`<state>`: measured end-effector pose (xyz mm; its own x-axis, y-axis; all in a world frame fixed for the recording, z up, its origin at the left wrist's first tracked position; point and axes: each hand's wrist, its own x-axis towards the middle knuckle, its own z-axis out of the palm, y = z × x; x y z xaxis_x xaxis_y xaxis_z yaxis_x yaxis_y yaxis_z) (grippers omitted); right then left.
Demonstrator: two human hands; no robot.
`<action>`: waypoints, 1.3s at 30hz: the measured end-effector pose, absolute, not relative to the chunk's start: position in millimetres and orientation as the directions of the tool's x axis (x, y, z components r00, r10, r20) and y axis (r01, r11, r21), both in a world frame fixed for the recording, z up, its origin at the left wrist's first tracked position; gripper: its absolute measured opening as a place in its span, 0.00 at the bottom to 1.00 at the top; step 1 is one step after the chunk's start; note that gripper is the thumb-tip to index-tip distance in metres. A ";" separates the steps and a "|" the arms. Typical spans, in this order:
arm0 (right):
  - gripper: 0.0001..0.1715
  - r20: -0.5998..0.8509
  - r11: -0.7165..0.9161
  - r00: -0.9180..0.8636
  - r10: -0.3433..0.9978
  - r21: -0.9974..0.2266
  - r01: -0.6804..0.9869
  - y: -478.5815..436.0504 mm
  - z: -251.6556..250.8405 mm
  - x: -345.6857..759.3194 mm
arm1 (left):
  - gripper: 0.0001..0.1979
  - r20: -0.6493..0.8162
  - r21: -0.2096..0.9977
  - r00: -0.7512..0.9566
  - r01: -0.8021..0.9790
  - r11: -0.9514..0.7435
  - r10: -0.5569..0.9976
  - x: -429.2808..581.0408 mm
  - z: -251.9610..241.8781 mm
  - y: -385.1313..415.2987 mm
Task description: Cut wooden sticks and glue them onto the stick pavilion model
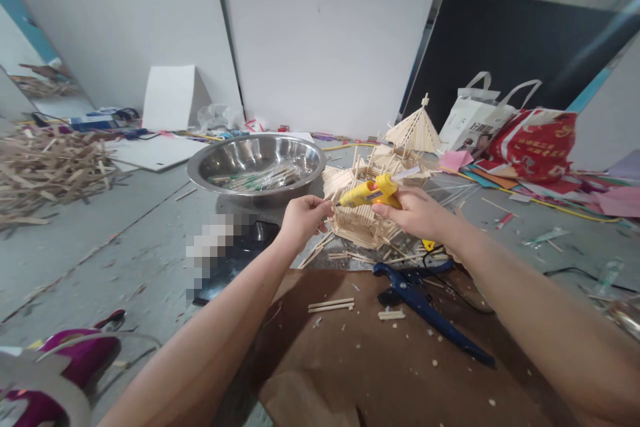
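Observation:
A yellow glue gun is gripped in my right hand, its nozzle pointing left toward my left hand's fingertips. My left hand is closed in a pinch beside the nozzle; what it pinches is too small to make out. Just behind and below both hands stands a model built of thin wooden sticks, with a pointed stick roof at its back right. Blue-handled cutters lie on the brown board, near short cut sticks.
A steel basin holding sticks in plastic sits behind my left hand. Left of it are a dark device and a heap of wood strips. A red bag and a white bag stand at the back right.

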<state>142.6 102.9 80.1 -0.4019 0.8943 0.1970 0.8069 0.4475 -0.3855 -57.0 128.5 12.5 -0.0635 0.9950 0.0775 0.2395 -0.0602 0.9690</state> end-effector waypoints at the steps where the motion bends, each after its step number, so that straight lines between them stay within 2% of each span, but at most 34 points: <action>1: 0.19 0.206 0.457 -0.408 0.890 -0.381 0.804 102.6 80.3 142.0 | 0.09 0.080 0.968 -0.064 0.243 -0.062 0.995 -57.0 12.1 128.8; 12: 0.19 0.214 0.485 -0.436 0.874 -0.343 0.804 101.5 81.4 139.0 | 0.09 0.112 0.962 -0.053 0.257 -0.095 0.992 -59.8 6.8 132.2; 27: 0.17 0.229 0.491 -0.434 0.871 -0.370 0.789 103.9 80.2 141.4 | 0.11 0.091 0.966 -0.054 0.248 -0.075 0.994 -57.7 9.5 130.0; 39: 0.20 0.252 0.453 -0.385 0.888 -0.338 0.825 105.5 80.7 144.8 | 0.10 0.093 0.962 -0.054 0.262 -0.076 0.994 -55.8 11.4 128.2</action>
